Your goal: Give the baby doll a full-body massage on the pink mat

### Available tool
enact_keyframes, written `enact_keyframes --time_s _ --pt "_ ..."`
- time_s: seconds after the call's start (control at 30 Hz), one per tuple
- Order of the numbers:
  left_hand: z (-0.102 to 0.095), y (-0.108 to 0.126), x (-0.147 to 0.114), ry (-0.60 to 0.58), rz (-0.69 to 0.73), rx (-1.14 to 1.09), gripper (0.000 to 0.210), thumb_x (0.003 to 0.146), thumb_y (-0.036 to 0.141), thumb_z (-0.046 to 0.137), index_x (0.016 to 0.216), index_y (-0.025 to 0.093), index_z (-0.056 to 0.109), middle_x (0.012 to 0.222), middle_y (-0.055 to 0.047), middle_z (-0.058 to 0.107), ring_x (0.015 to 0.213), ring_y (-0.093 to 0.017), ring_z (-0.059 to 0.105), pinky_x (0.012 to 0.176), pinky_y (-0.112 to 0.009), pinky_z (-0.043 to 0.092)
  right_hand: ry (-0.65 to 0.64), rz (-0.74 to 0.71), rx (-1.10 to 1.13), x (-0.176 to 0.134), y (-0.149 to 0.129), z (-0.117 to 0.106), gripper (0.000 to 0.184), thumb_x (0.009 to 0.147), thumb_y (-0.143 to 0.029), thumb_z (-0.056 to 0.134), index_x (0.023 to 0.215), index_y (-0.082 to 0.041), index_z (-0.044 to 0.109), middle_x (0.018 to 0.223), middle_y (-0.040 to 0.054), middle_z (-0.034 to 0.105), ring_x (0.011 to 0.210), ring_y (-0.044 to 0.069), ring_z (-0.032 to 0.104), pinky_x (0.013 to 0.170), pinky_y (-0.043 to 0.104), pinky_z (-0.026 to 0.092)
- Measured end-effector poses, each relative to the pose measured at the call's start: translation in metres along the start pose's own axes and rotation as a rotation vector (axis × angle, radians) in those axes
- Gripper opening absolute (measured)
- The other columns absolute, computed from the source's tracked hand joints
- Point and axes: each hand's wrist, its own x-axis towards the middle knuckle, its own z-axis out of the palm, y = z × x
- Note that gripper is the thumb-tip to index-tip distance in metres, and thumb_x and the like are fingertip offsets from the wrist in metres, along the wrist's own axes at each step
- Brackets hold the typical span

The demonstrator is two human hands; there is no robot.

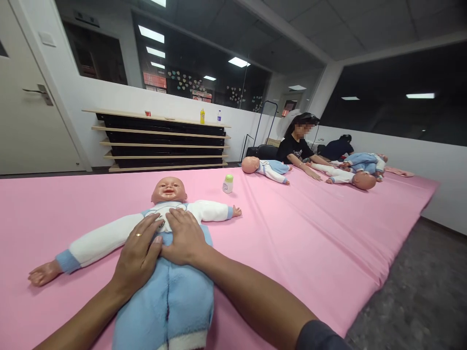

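Note:
A baby doll in a white and light-blue fleece outfit lies on its back before me, head away from me and arms spread to the sides. My left hand rests flat on the left side of its chest and belly, a ring on one finger. Beside it, my right hand lies flat on the right side of the chest, fingers stretched toward the doll's neck. The two thumbs meet near the middle. Neither hand grips anything. To the right of the doll's head stands a small white bottle with a green cap.
A pink sheet covers the long table. Another doll lies farther right, near a seated person whose hands are by a further doll. Another person leans behind. Stacked boards stand along the wall.

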Motion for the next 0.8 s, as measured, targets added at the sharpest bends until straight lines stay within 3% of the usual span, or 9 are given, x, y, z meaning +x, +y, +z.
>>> enact_keyframes --time_s 0.1,0.2,0.33,0.47,0.6,0.8 --pt "0.000 -0.001 0.001 -0.064 0.042 -0.039 0.035 0.094 0.036 0.042 0.124 0.028 0.059 0.133 -0.004 0.059 0.130 -0.024 0.048 0.114 -0.049 0.036 -0.003 0.113 -0.007 -0.003 0.006 0.008 0.082 0.080 -0.045 0.059 0.148 -0.009 0.030 0.156 0.0158 0.026 0.145 0.028 0.021 0.120 0.049 0.019" --pt "0.003 -0.007 0.006 -0.178 -0.009 -0.070 0.040 0.097 0.038 0.035 0.128 0.029 0.058 0.135 -0.001 0.059 0.134 -0.023 0.045 0.116 -0.050 0.032 0.060 0.115 -0.004 -0.004 0.006 0.011 0.084 0.080 -0.049 0.059 0.146 -0.004 0.033 0.153 0.0202 0.031 0.144 0.032 0.025 0.119 0.051 0.019" --pt "0.007 -0.012 0.010 -0.195 -0.191 -0.123 0.052 0.100 0.038 0.018 0.138 0.024 0.050 0.148 -0.002 0.046 0.141 -0.019 0.035 0.121 -0.049 0.023 0.173 -0.092 0.064 -0.003 -0.002 0.005 0.058 0.084 -0.041 0.055 0.131 -0.008 0.051 0.140 0.0166 0.050 0.137 0.026 0.037 0.120 0.043 0.022" --pt "0.010 -0.012 0.008 -0.149 -0.282 -0.119 0.054 0.101 0.039 0.016 0.142 0.018 0.044 0.152 -0.006 0.040 0.143 -0.018 0.032 0.122 -0.047 0.021 0.097 -0.246 0.157 -0.001 -0.006 -0.002 0.035 0.086 -0.030 0.054 0.117 -0.015 0.061 0.125 0.0094 0.061 0.124 0.020 0.051 0.116 0.035 0.030" --pt "0.008 -0.005 0.003 -0.099 -0.236 -0.043 0.052 0.101 0.040 0.024 0.145 0.019 0.040 0.153 -0.008 0.038 0.144 -0.020 0.031 0.120 -0.050 0.023 0.035 -0.131 0.106 0.001 -0.005 -0.002 0.047 0.087 -0.033 0.054 0.131 -0.016 0.054 0.138 0.0098 0.054 0.132 0.022 0.044 0.119 0.041 0.024" --pt "-0.003 0.009 0.005 -0.182 -0.024 0.021 0.044 0.099 0.033 0.031 0.138 0.023 0.050 0.149 -0.004 0.045 0.144 -0.023 0.029 0.119 -0.052 0.024 -0.034 0.088 0.026 0.001 0.005 0.004 0.072 0.084 -0.040 0.055 0.147 -0.010 0.037 0.154 0.0155 0.031 0.144 0.029 0.026 0.120 0.050 0.019"
